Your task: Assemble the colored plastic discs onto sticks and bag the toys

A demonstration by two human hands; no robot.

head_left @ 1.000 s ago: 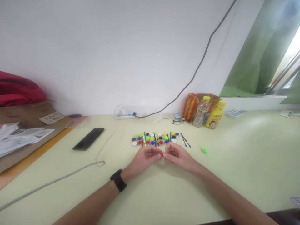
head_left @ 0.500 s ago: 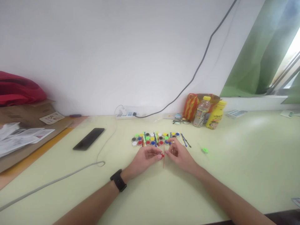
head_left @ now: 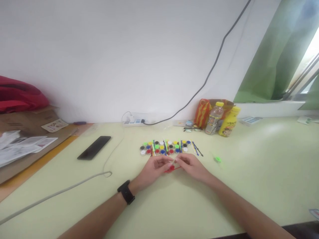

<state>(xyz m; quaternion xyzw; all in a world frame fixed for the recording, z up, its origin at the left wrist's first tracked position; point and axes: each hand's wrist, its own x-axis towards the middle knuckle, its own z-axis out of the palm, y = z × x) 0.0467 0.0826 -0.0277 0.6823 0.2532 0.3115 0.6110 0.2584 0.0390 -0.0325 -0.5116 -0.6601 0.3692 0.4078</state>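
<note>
My left hand [head_left: 155,167] and my right hand [head_left: 190,165] meet at the middle of the pale green table [head_left: 174,205], fingers pinched together. Between them is a small red piece with a thin red stick [head_left: 170,169] lying almost level; both hands grip it. A black watch [head_left: 126,191] is on my left wrist. Just beyond the hands lies a row of small coloured caps and thin sticks [head_left: 165,147]. A lone green cap with a stick [head_left: 217,159] lies to the right.
A black phone [head_left: 94,147] and a grey cable [head_left: 62,191] lie to the left. A power strip [head_left: 134,121], glasses [head_left: 192,129], two bottles [head_left: 223,122] and a bag stand by the wall. Papers and cardboard [head_left: 22,146] sit at far left.
The red stick stood upright between my hands half a second ago; it now lies nearly level. My right hand's fingers have closed in toward my left hand.
</note>
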